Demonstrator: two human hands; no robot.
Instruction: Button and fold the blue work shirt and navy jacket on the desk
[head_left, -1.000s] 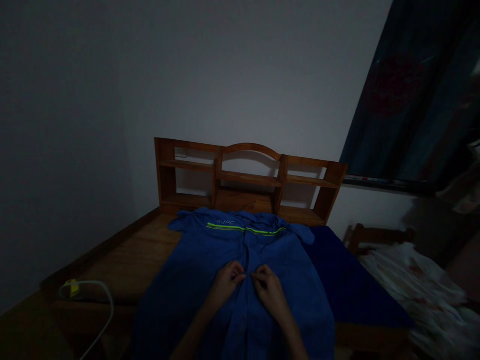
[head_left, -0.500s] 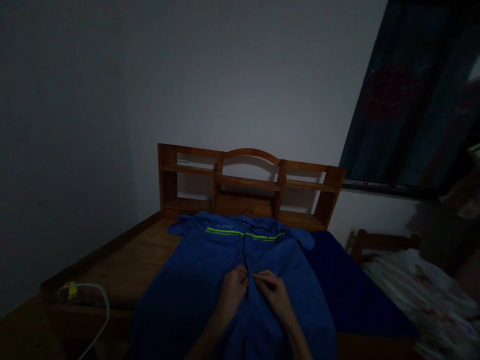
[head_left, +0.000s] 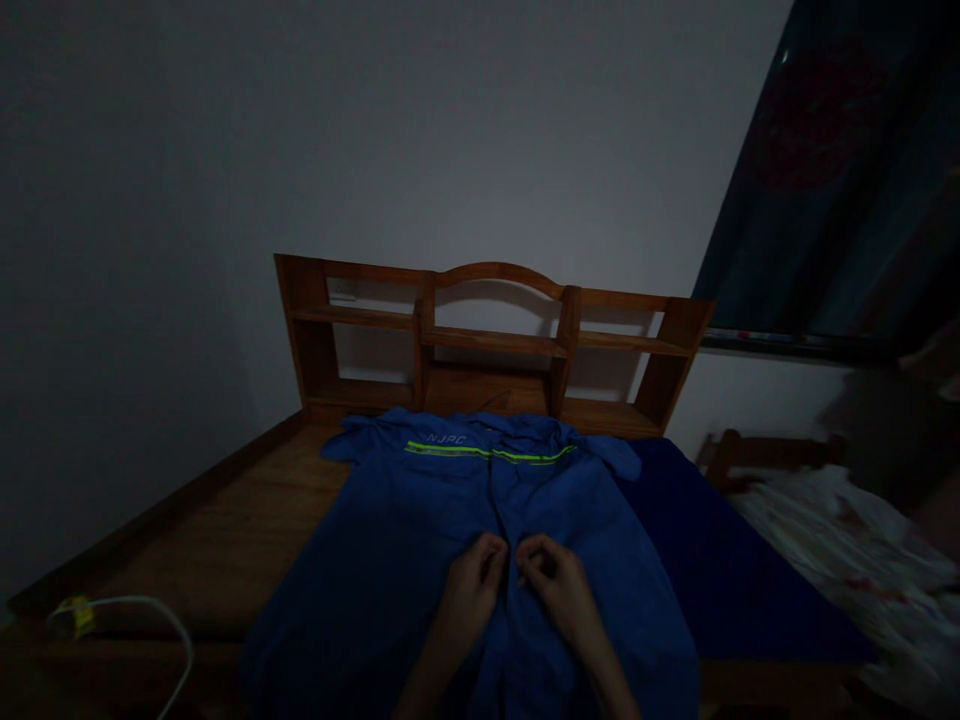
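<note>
A blue work coverall (head_left: 420,520) with a yellow-green reflective stripe and light lettering across the chest lies spread flat on a wooden bed (head_left: 247,520). My left hand (head_left: 471,582) and my right hand (head_left: 559,585) meet at its centre front seam, fingers pinched on the fabric edges there. The room is dim, so what lies between the fingertips is not visible.
A wooden headboard with open shelves (head_left: 487,345) stands against the grey wall. A dark blue sheet (head_left: 720,580) covers the bed's right side. A white cable with a yellow tag (head_left: 112,620) lies at the lower left. Pale patterned bedding (head_left: 840,560) and a dark curtain (head_left: 840,190) sit to the right.
Both hands have stayed pinched together on the coverall's front seam. The camera has shifted, so the bed and headboard look slightly closer and the cable sits further left.
</note>
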